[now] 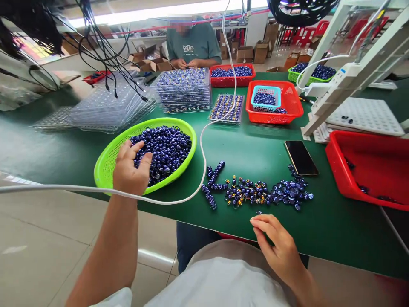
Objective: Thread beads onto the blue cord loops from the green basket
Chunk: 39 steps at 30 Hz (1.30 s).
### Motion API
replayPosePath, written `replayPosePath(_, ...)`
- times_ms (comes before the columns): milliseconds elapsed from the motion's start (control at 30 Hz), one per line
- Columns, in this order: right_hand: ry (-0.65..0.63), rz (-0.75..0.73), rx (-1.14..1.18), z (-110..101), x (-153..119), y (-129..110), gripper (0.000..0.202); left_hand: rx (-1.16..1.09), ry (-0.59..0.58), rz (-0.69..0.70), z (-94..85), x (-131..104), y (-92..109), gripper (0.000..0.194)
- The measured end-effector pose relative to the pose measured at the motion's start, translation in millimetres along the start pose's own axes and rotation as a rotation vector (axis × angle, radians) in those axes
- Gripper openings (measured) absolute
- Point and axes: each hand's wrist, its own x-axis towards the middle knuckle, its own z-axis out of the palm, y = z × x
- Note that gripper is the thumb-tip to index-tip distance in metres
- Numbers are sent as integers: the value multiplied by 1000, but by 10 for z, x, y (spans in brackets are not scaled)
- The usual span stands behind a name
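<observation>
The left hand (131, 168) digs, fingers curled, into blue beads (164, 149) in the green basket (105, 164); any grip is hidden. The right hand (275, 243) rests open on the worktop (255, 145), near loose beads (255, 192).

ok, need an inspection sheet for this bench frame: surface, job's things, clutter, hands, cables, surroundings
Surface: green table, mostly covered with trays and baskets.
Job's things: green basket heaped with blue parts; loose blue parts lie in a row near the front edge.
Clutter: phone lies face up; red bins; stacked clear trays.
Hands: left hand rests in the green basket on the parts; right hand rests at the table's edge, fingers curled, nothing seen in it.
Cables: white cable loops across the table; black cables hang at the upper left.
Surroundings: another person sits opposite; cardboard boxes behind.
</observation>
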Motion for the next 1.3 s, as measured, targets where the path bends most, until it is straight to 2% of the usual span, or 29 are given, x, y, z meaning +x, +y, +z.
replayPosePath(100, 59, 57, -115, -75, -30, 110, 33, -4, -27, 31, 137, -290, 287, 38)
replayPosePath(200, 97, 84, -250, -95, 42, 209, 32, -152, -41, 125, 314, -774, 709, 36)
replayPosePath(267, 81, 72, -324, -61, 150, 259, 30, -253, -103, 187, 435, -1119, 977, 37)
replayPosePath(333, 35, 48, -391, 2, 279, 298, 26, -366, -227, 216, 547, -1428, 1198, 37)
replayPosePath(467, -24, 31, -487, 112, 449, 335, 16, -561, -431, 174, 703, -1812, 1440, 37)
replayPosePath(533, -25, 39, -430, 119, 450, 314, 15, -610, -485, 136, 739, -1880, 1468, 39)
replayPosePath(633, -10, 97, -221, 68, 370, 226, 13, -669, -537, 70, 756, -1872, 1452, 42)
replayPosePath(833, -26, 455, 141, -52, 172, 52, 11, -811, -730, -108, 802, -1734, 1462, 38)
replayPosePath(967, -67, 542, 273, -71, 89, 26, 12, -902, -842, -220, 837, -1693, 1496, 24)
replayPosePath(1033, -81, 547, 305, -76, 66, 27, 12, -954, -910, -342, 837, -1686, 1505, 20)
replayPosePath(1167, -88, 487, 311, -89, 43, 25, 10, -1151, -1030, -733, 831, -1682, 1501, 22)
replayPosePath(1233, -102, 367, 275, -84, 42, 11, 15, -1236, -1058, -895, 841, -1687, 1487, 24)
replayPosePath(1300, -109, 204, 193, -62, 50, -7, 33, -1285, -1071, -998, 856, -1697, 1471, 25)
